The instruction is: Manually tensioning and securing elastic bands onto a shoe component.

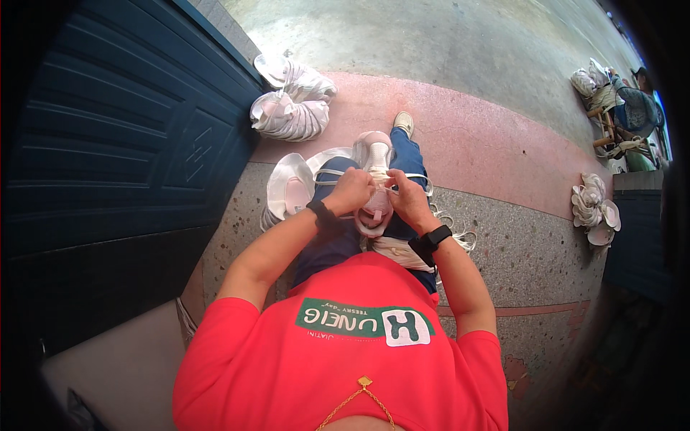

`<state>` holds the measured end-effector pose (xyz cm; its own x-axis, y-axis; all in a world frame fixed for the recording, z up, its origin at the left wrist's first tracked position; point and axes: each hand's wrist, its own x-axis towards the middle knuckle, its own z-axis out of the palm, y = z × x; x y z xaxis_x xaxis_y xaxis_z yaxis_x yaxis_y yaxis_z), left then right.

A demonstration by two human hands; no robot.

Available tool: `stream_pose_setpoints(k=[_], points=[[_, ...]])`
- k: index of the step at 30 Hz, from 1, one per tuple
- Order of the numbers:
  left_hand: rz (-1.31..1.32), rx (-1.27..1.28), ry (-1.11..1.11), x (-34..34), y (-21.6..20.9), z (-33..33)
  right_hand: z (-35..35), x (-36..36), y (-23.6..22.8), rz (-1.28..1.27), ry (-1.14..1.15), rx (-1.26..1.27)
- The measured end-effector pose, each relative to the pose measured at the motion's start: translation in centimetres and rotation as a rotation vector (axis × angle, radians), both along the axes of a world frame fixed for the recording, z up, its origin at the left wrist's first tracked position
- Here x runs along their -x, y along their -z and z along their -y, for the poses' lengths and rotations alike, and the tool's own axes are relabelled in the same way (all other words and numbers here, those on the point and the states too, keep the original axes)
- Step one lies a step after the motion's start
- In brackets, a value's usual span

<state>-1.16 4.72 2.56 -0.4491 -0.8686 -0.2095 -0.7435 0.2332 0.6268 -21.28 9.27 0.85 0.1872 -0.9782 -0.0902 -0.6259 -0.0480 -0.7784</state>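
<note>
Across the lap, over blue trousers (pixel 411 156), we see a pale pink and white shoe (pixel 373 147), its toe pointing away from the body and its heel toward the red shirt (pixel 338 381). We judge that it lies this way so the thighs can prop it from below and the lacing faces up, within reach of both hands. The left hand (pixel 351 192) bends over one side of the opening; its fingers are curled in close at the laces, but we cannot tell what they grip. The right hand (pixel 410 201) comes in from the other side, thumb and fingers pinching a white lace (pixel 415 175). Working from opposite sides probably lets each hand manage its own side of the lacing. A loop of lace hangs out at either side of the shoe.

Near the left knee we see a stack of pale shoe parts (pixel 293 188), and loose cords (pixel 466 239) spill beside the right thigh, both likely kept there for easy reach. A larger bundle (pixel 295 115) sits farther off, against the dark blue door (pixel 144 115).
</note>
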Motion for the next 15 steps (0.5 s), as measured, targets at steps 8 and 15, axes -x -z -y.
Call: stream_pose_setpoints(k=[8, 15], points=[[-0.015, 0.138, 0.062, 0.5, 1.0, -0.3, -0.2, 0.2, 0.2, 0.007, -0.017, 0.03], [-0.085, 0.132, -0.096, 1.9, 0.5, -1.5, -0.6, 0.3, 0.6, 0.031, 0.003, 0.078]])
